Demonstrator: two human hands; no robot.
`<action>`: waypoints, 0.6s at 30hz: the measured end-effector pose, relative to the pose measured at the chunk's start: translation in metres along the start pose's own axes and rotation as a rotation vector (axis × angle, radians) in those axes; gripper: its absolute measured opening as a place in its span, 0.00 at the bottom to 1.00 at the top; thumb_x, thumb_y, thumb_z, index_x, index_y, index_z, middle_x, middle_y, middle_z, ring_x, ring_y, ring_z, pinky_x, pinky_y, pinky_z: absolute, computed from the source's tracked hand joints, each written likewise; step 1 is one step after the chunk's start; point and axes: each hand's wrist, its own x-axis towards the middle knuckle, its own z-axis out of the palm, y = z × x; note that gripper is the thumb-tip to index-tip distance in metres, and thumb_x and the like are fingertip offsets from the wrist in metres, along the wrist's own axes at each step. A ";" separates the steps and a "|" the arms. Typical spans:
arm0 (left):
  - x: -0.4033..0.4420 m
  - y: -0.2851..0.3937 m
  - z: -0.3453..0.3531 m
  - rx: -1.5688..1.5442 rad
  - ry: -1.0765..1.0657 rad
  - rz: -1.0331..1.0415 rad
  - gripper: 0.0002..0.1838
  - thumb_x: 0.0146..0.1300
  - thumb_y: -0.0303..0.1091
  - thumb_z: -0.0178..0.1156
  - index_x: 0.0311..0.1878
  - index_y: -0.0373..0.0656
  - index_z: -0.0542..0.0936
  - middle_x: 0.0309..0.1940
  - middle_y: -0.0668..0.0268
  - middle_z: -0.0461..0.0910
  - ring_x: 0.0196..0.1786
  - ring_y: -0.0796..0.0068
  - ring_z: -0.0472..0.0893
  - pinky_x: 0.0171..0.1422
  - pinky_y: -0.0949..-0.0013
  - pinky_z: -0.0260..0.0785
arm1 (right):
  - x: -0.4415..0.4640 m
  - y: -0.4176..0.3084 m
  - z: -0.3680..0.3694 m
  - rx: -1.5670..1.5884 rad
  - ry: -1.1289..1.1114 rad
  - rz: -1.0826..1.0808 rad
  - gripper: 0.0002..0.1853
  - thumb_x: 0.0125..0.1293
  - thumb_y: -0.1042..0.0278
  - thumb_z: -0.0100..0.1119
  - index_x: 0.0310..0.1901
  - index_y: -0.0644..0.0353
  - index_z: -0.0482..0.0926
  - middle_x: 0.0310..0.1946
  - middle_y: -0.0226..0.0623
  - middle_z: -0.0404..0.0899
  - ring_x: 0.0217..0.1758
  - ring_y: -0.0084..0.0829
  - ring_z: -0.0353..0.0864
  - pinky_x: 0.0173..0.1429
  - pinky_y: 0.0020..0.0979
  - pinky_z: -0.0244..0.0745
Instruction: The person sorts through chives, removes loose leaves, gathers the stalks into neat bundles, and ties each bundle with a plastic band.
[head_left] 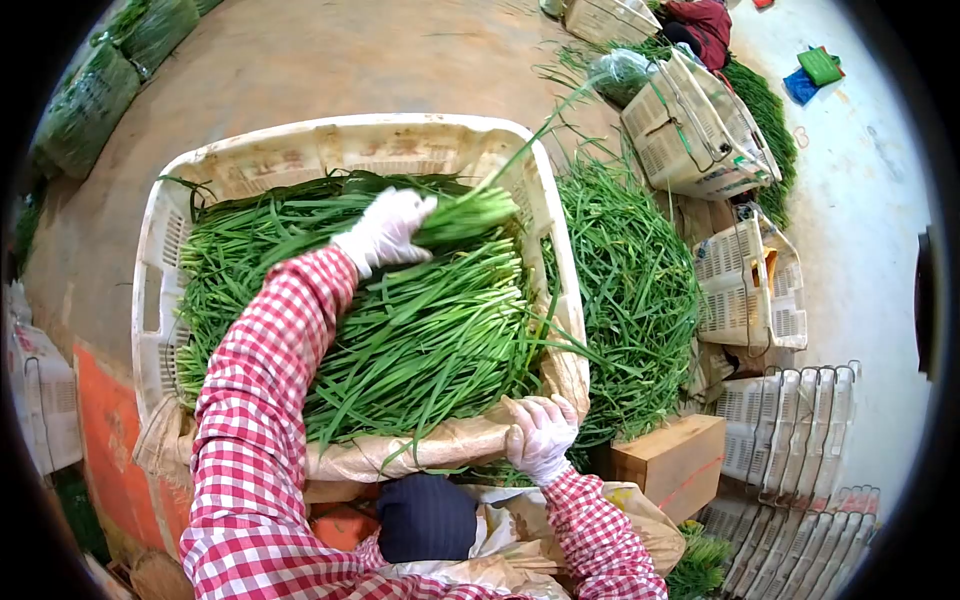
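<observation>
Head view: a bunch of long green leaves (470,213) lies over the far right part of a crate, its pale cut ends toward the right wall and its leafy part toward the left hand (383,232). It should be light and soft, the leaves limp and easily creased, perhaps slippery if damp; the pale stems look firmer, so the surest hold is likely round them, just behind the cut ends. The bunch is bright green, fading to yellowish white at the ends, and slightly blurred. The white-gloved left hand appears to clasp its leafy side, fingers curled over the top and thumb below, though blur hides the exact contact.

Beneath it, more greens (430,330) fill the crate (340,122), many with pale ends facing right. The crate is off-white and stained, with slotted walls, and a tan cloth (370,458) covers its near rim. The right hand (542,437), also gloved, has its fingers bent round that cloth near the right corner.

Outside the crate's right wall sits a loose heap of leaves (630,300), with a wooden box (670,460) at its near end. Beyond stand a large white crate (690,130) and a person in a dark red sleeve (705,30).
</observation>
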 end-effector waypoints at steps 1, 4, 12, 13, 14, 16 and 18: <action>0.003 -0.007 -0.004 -0.008 0.081 0.002 0.57 0.41 0.55 0.71 0.69 0.35 0.53 0.64 0.47 0.63 0.69 0.51 0.60 0.72 0.54 0.50 | 0.000 0.000 -0.001 0.007 -0.009 0.003 0.18 0.58 0.57 0.48 0.46 0.52 0.80 0.38 0.28 0.79 0.44 0.29 0.77 0.61 0.38 0.60; 0.020 -0.017 -0.007 -0.040 -0.189 -0.268 0.68 0.36 0.68 0.68 0.72 0.36 0.45 0.69 0.46 0.54 0.73 0.52 0.52 0.76 0.52 0.40 | -0.001 0.000 0.000 0.002 -0.024 0.018 0.18 0.58 0.57 0.48 0.47 0.51 0.80 0.38 0.28 0.79 0.45 0.29 0.77 0.61 0.38 0.60; -0.007 0.059 0.013 0.005 -0.093 -0.291 0.26 0.53 0.38 0.57 0.51 0.27 0.71 0.34 0.53 0.81 0.37 0.55 0.81 0.44 0.60 0.72 | -0.005 0.003 0.006 0.011 0.021 0.003 0.18 0.58 0.56 0.47 0.46 0.52 0.80 0.38 0.28 0.79 0.44 0.29 0.77 0.61 0.38 0.60; -0.017 0.072 0.023 0.025 0.000 -0.253 0.21 0.53 0.32 0.55 0.49 0.28 0.72 0.31 0.54 0.81 0.35 0.55 0.81 0.40 0.59 0.71 | -0.004 0.003 0.005 0.015 0.022 0.001 0.18 0.58 0.56 0.47 0.46 0.52 0.80 0.38 0.28 0.79 0.44 0.29 0.77 0.61 0.38 0.60; -0.025 0.087 0.028 0.040 0.071 -0.258 0.19 0.53 0.28 0.54 0.48 0.28 0.72 0.29 0.55 0.80 0.33 0.57 0.81 0.39 0.59 0.69 | -0.002 0.001 0.003 0.009 0.017 0.003 0.18 0.59 0.56 0.47 0.46 0.52 0.80 0.38 0.29 0.79 0.44 0.29 0.77 0.61 0.38 0.60; -0.027 0.088 0.038 0.065 0.153 -0.241 0.19 0.52 0.27 0.54 0.48 0.29 0.73 0.29 0.54 0.80 0.33 0.56 0.81 0.44 0.59 0.69 | -0.002 0.000 0.002 0.005 0.002 0.001 0.19 0.59 0.56 0.46 0.47 0.52 0.80 0.38 0.29 0.79 0.45 0.29 0.77 0.61 0.38 0.60; -0.015 0.077 0.025 -0.087 0.004 -0.317 0.17 0.49 0.28 0.57 0.44 0.33 0.76 0.30 0.55 0.80 0.35 0.56 0.80 0.46 0.60 0.69 | -0.003 0.001 0.002 0.005 -0.005 0.000 0.19 0.59 0.56 0.46 0.47 0.52 0.80 0.38 0.29 0.79 0.45 0.29 0.77 0.61 0.38 0.60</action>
